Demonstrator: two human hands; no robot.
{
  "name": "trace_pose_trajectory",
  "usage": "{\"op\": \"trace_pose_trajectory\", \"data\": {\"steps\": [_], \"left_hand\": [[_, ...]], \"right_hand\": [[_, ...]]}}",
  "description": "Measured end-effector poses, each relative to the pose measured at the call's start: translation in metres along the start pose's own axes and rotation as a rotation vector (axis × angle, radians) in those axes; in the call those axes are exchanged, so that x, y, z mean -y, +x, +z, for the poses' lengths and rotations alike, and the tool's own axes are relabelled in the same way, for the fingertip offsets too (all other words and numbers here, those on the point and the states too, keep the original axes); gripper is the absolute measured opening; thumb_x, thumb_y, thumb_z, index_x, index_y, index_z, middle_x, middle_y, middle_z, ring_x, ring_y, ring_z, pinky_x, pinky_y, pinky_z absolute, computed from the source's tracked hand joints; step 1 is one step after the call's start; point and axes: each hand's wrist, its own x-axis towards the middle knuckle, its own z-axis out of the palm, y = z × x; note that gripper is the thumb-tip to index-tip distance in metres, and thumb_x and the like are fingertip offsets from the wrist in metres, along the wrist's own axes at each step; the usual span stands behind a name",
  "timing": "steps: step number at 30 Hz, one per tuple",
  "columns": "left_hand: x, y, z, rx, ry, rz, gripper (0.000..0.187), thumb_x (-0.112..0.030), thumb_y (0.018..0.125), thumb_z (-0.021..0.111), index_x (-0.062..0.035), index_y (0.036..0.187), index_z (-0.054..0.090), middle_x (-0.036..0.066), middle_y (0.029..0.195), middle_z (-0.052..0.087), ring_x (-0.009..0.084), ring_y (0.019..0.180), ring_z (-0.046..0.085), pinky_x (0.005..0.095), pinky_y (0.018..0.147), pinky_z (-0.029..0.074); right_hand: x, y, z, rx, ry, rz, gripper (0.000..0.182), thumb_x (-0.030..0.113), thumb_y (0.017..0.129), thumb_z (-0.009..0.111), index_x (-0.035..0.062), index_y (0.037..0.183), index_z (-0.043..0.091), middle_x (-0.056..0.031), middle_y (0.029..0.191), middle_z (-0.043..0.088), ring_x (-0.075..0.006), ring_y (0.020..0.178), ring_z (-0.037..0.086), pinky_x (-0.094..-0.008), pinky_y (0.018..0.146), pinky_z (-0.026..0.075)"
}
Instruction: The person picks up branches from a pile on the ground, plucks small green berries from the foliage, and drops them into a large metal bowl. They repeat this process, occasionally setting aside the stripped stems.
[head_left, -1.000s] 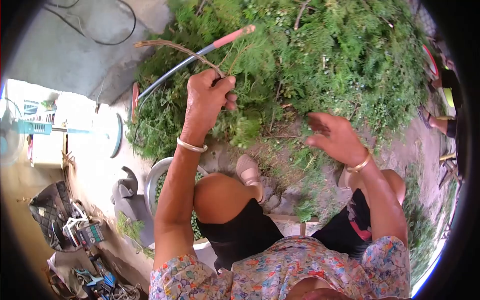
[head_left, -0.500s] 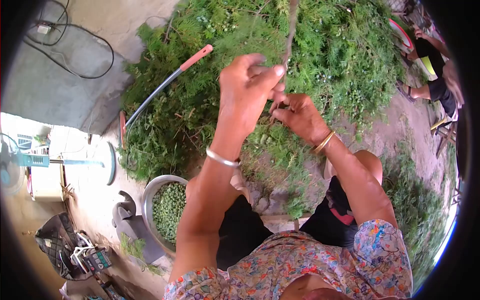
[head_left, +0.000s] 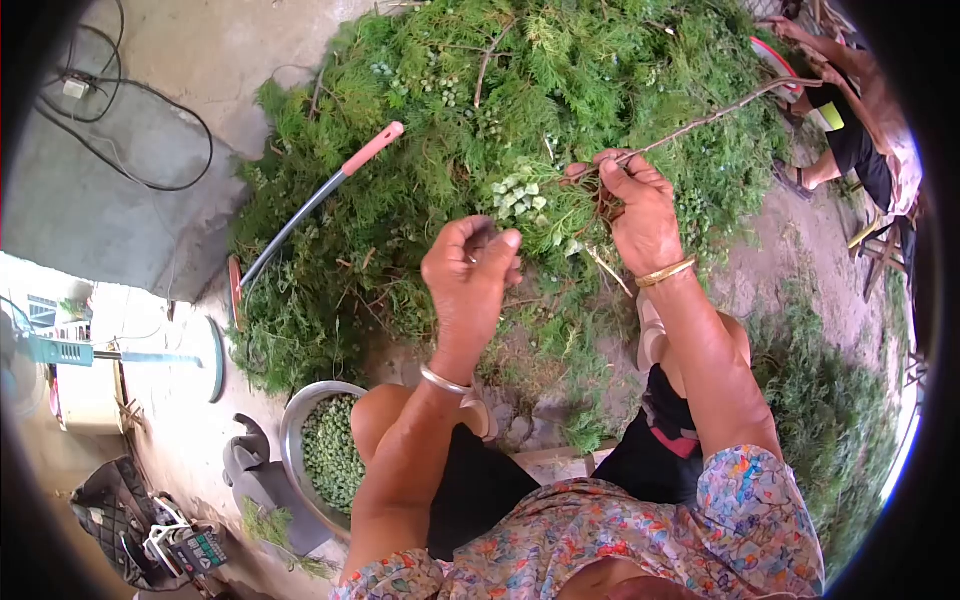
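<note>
My right hand [head_left: 640,215], with a gold bangle at the wrist, grips a leafy cypress branch [head_left: 700,122]. The bare brown stem runs up to the right, while pale green seed cones [head_left: 519,197] cluster on the leafy end left of the fingers. Just below those cones is my left hand [head_left: 470,275], wearing a silver bangle. Its fingers are curled in towards the thumb, and whatever they hold, if anything, is hidden. Beside my left knee a metal basin [head_left: 293,440] contains many green cones [head_left: 333,452].
A large heap of cut cypress branches [head_left: 430,130] spreads ahead. A pink-gripped metal handle [head_left: 345,170] leans on its left side. Further left stand a fan [head_left: 60,350] and black cables [head_left: 150,180]. Another person [head_left: 870,125] sits at the upper right, near a red-rimmed basin [head_left: 775,60].
The branch has swung from nearly upright to slanting right, and its cone-bearing end now shows. My right hand has risen to the right; my left hand has dropped lower, away from the stem.
</note>
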Motion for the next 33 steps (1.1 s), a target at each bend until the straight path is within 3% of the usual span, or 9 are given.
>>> {"op": "trace_pose_trajectory", "data": {"steps": [4,8,10,17,20,23,26,29,33], "left_hand": [[0.007,0.002,0.014,-0.083,-0.011,0.009,0.042,-0.011,0.079,0.069,0.0089,0.110,0.047,0.011,0.081,0.059,0.0123,0.065,0.059,0.0244,0.048,0.051],[0.024,0.011,0.014,-0.182,0.097,0.022,0.057,-0.015,0.072,0.074,0.0103,0.113,0.044,0.014,0.089,0.060,0.0167,0.074,0.058,0.0272,0.067,0.048],[0.031,0.018,0.011,-0.230,0.294,0.246,0.049,-0.012,0.075,0.073,0.0081,0.111,0.046,0.007,0.082,0.057,0.0090,0.067,0.052,0.0221,0.058,0.045],[0.026,0.017,0.009,-0.171,0.394,0.193,0.041,-0.015,0.076,0.071,0.0047,0.106,0.052,0.006,0.079,0.057,0.0096,0.070,0.051,0.0241,0.059,0.044],[0.025,0.017,0.010,-0.196,0.524,0.272,0.039,-0.018,0.078,0.069,0.0055,0.104,0.053,0.007,0.076,0.057,0.0108,0.068,0.051,0.0250,0.059,0.044],[0.028,0.018,0.012,-0.179,0.459,0.183,0.037,-0.020,0.078,0.069,0.0060,0.101,0.055,0.009,0.075,0.058,0.0111,0.067,0.052,0.0257,0.059,0.044],[0.024,0.022,0.013,-0.163,0.570,0.295,0.033,-0.016,0.077,0.068,0.0059,0.098,0.056,0.010,0.075,0.060,0.0109,0.065,0.054,0.0256,0.058,0.044],[0.017,0.022,0.016,-0.123,0.466,0.188,0.028,-0.012,0.076,0.067,0.0052,0.095,0.056,0.011,0.074,0.061,0.0116,0.063,0.055,0.0258,0.057,0.045],[0.022,0.025,0.016,-0.120,0.525,0.348,0.022,-0.009,0.076,0.066,0.0042,0.091,0.056,0.010,0.072,0.061,0.0136,0.058,0.055,0.0269,0.055,0.045]], "right_hand": [[-0.001,-0.005,0.009,0.089,-0.043,-0.049,0.007,0.005,0.089,0.051,0.0032,0.090,0.058,-0.0135,0.088,0.067,-0.0086,0.070,0.051,-0.0229,0.065,0.040],[-0.003,-0.013,0.014,0.211,-0.115,-0.052,0.007,0.003,0.087,0.052,0.0041,0.092,0.058,-0.0115,0.090,0.067,-0.0080,0.073,0.054,-0.0234,0.064,0.043],[0.003,-0.019,0.021,0.262,-0.178,0.047,0.009,0.003,0.087,0.053,0.0048,0.094,0.059,-0.0096,0.092,0.067,-0.0088,0.077,0.057,-0.0229,0.065,0.046],[-0.001,-0.022,0.014,0.333,-0.291,0.110,0.014,0.017,0.087,0.060,0.0038,0.092,0.060,-0.0092,0.092,0.065,-0.0125,0.084,0.059,-0.0243,0.067,0.047],[0.004,-0.027,0.020,0.322,-0.280,0.079,0.009,0.006,0.087,0.056,0.0021,0.088,0.064,-0.0057,0.088,0.067,-0.0097,0.078,0.058,-0.0233,0.066,0.048],[-0.001,-0.026,0.016,0.360,-0.383,-0.014,0.010,0.003,0.087,0.054,0.0011,0.088,0.064,-0.0052,0.085,0.066,-0.0099,0.078,0.058,-0.0239,0.068,0.047],[0.006,-0.028,0.017,0.342,-0.430,-0.008,0.011,0.001,0.086,0.054,0.0006,0.087,0.065,-0.0047,0.084,0.066,-0.0100,0.078,0.058,-0.0242,0.069,0.046],[0.006,-0.029,0.013,0.379,-0.461,-0.026,0.014,0.014,0.088,0.058,0.0011,0.088,0.062,-0.0093,0.087,0.066,-0.0155,0.083,0.061,-0.0281,0.072,0.047],[0.007,-0.030,0.011,0.377,-0.441,-0.006,0.014,0.014,0.088,0.057,0.0005,0.088,0.062,-0.0093,0.085,0.066,-0.0156,0.082,0.061,-0.0268,0.072,0.047]]}}
